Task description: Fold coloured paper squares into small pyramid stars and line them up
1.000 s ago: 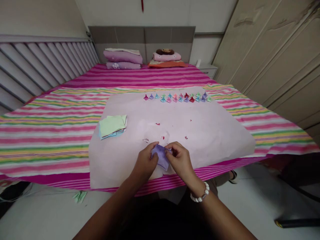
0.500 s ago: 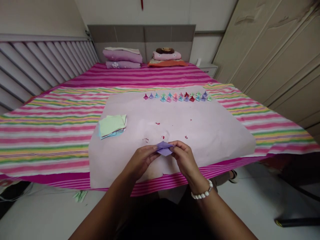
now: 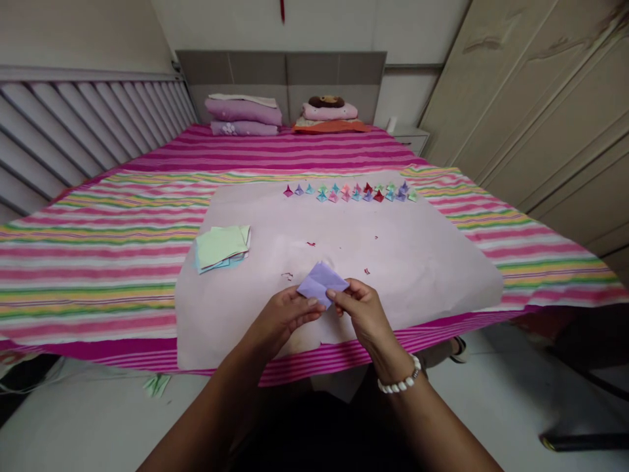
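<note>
Across the striped bed (image 3: 98, 255) lies a pale paper sheet (image 3: 417, 262); in the head view, by its near edge, your left hand (image 3: 281, 316) and right hand (image 3: 366, 314) pinch a folded purple paper (image 3: 322, 278) between their fingers (image 3: 344, 301).

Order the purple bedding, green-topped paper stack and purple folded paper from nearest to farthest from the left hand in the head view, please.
1. Purple folded paper: touching the left hand.
2. Green-topped paper stack: forward and left.
3. Purple bedding: far back, by the headboard.
</note>
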A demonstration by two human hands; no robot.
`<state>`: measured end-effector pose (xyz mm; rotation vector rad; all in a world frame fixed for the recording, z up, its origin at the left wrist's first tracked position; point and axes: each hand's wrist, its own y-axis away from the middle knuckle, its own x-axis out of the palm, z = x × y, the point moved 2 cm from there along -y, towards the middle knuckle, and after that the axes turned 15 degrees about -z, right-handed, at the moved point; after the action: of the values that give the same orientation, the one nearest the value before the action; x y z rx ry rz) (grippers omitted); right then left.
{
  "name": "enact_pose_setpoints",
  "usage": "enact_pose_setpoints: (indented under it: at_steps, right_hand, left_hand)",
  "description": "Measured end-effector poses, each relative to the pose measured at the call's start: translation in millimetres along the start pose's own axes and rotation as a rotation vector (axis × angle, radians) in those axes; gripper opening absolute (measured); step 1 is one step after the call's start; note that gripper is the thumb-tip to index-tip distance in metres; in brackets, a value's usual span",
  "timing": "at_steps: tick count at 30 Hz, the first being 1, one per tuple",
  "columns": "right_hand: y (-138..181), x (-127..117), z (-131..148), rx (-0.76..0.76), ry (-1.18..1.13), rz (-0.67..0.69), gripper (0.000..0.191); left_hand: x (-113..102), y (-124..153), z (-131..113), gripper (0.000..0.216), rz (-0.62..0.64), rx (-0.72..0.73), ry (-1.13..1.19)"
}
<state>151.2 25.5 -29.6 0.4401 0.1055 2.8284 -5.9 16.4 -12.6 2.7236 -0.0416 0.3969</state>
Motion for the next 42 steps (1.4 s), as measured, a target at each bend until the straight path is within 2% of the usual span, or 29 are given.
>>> enact_pose_setpoints:
  at_steps: [4, 7, 9, 11, 13, 16, 20, 25, 32, 37, 42]
  right_hand:
    - [1.6, -0.2, 1.4, -0.008, -0.016, 0.014, 0.021]
    - [2.5, -0.8, 0.2, -0.013, -0.013, 0.036, 0.02]
    - [2.8, -1.0, -1.2, -0.014, -0.013, 0.051, 0.019]
    - [3.3, -0.6, -2.5, -0.012, -0.016, 0.071, 0.019]
    - [3.8, 0.2, -3.3, -0.005, -0.021, 0.087, 0.02]
    - [4.7, 1.3, -3.6, 0.006, -0.03, 0.106, 0.021]
    - [5.5, 1.8, -3.2, 0.02, -0.034, 0.14, 0.02]
    - [5.2, 2.2, -2.1, 0.022, -0.029, 0.163, 0.019]
    - [3.8, 1.6, -1.9, 0.021, 0.011, 0.125, 0.019]
    - [2.2, 0.2, 0.5, 0.014, 0.016, 0.099, 0.017]
    - [1.6, -2.4, 3.8, 0.022, -0.001, 0.064, 0.016]
  left_hand:
    - [-4.4, -0.3, -2.4, 0.073, -0.217, 0.373, -0.241]
    - [-8.3, -0.2, -6.7, 0.059, -0.277, 0.64, -0.422]
    - [-10.9, -1.3, -8.5, 0.044, -0.26, 0.713, -0.439]
    - [-12.8, -4.0, -7.6, 0.037, -0.199, 0.646, -0.309]
    - [-13.5, -7.1, -4.3, 0.031, -0.129, 0.507, -0.127]
    - [-13.5, -10.0, 1.3, 0.022, -0.099, 0.376, 0.005]
    - [-13.2, -10.0, 3.9, 0.02, -0.114, 0.326, -0.021]
    - [-10.5, -6.2, -0.3, 0.027, -0.051, 0.307, -0.054]
    - [-12.7, -8.8, -0.2, 0.026, -0.121, 0.2, -0.075]
    - [-12.5, -7.2, -4.3, 0.031, -0.061, 0.145, -0.069]
    - [-16.6, -5.2, -10.7, 0.03, -0.068, 0.194, -0.153]
